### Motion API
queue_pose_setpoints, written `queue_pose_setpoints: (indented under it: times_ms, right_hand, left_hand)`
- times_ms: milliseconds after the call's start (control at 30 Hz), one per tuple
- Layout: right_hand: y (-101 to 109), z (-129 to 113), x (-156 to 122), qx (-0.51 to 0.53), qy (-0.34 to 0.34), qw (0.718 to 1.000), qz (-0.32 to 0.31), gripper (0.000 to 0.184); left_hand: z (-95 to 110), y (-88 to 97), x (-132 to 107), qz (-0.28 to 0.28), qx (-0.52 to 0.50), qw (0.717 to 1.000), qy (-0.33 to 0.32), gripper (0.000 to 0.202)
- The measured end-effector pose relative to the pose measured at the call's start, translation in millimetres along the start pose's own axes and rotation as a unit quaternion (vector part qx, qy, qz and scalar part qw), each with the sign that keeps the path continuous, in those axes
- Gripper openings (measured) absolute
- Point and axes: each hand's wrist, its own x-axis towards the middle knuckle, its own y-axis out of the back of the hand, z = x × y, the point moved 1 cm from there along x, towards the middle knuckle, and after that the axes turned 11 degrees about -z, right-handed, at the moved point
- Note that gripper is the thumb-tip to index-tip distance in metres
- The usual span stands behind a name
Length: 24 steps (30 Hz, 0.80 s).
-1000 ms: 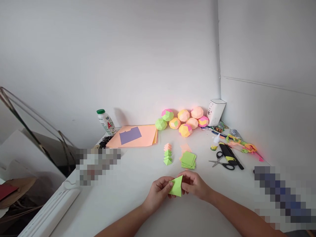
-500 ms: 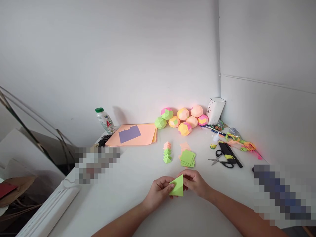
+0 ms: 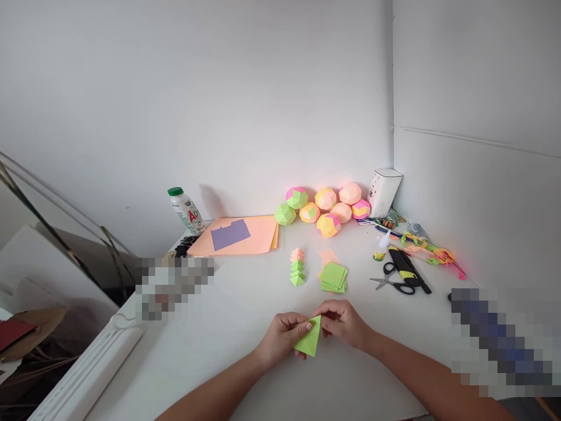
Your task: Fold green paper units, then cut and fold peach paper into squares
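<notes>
Just in front of me, a green folded paper square [image 3: 308, 344] is held tilted above the white table, with crease lines on its face. My left hand [image 3: 277, 339] pinches it from the left, the thumb flat on top and the fingers beneath. At the paper's upper right corner, the bent fingers of my right hand [image 3: 348, 324] close on the edge; its fingertips are partly hidden. Beyond the hands lie a stack of green paper squares [image 3: 333, 277] over peach ones [image 3: 328, 255] and a row of folded green and peach pieces [image 3: 297, 269].
Faceted paper balls [image 3: 328, 225] sit along the wall. Scissors [image 3: 390, 280], a box cutter [image 3: 403, 266] and a glue bottle [image 3: 381, 248] lie to the right. Peach sheets [image 3: 263, 234], a purple piece [image 3: 231, 235] and a white bottle [image 3: 187, 211] are back left.
The green paper has tilted and shifted slightly left and down in my left hand. My right fingers have moved to its upper corner. The view has shifted slightly.
</notes>
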Motion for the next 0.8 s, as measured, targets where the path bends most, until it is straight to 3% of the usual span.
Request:
queue_pose_setpoints:
  times_ms: [500, 800]
  right_hand:
    - [1.3, 0.5, 2.8, 0.069, -0.071, 0.995, -0.022, 0.026]
    - [3.8, 1.5, 1.3, 0.084, -0.072, 0.993, -0.051, 0.024]
  left_hand:
    - [-5.4, 1.0, -2.0, 0.044, 0.03, 0.998, -0.021, 0.046]
    - [-0.9, -3.6, -8.7, 0.054, 0.178, 0.979, -0.086, 0.043]
